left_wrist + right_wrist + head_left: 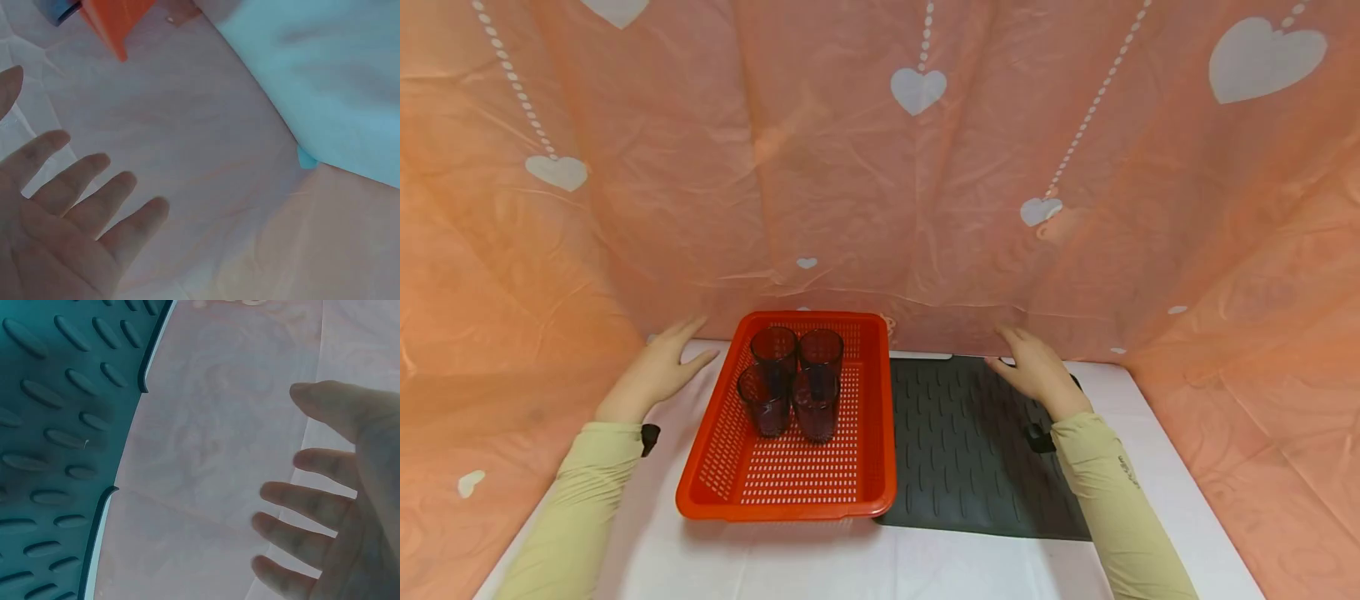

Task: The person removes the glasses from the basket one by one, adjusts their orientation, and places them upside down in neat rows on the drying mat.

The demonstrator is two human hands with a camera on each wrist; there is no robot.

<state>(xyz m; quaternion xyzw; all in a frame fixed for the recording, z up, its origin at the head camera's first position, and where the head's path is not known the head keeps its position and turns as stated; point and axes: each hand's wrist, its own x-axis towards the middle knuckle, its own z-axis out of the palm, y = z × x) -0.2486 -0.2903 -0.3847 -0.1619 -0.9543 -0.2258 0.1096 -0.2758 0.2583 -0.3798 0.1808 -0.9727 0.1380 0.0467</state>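
Note:
My left hand [655, 373] hovers left of a red plastic basket [880, 417], fingers spread and holding nothing. In the left wrist view its palm and straight fingers [128, 228] show, apart from the basket's corner at the top. Several dark purple drinking glasses stand upright together in the basket's far left part, among them a near-right glass [816, 408] and a far-left glass [775, 346]. Above the right part of a dark ribbed mat [955, 450] is my right hand [1033, 371], likewise spread and holding nothing. The right wrist view shows its fingers [306, 500] away from the mat's edge.
Basket and mat lie side by side on a white-covered table [775, 558], the basket's right edge meeting or overlapping the mat. A pink-orange curtain [850, 183] with white hearts rises behind the table and along both sides.

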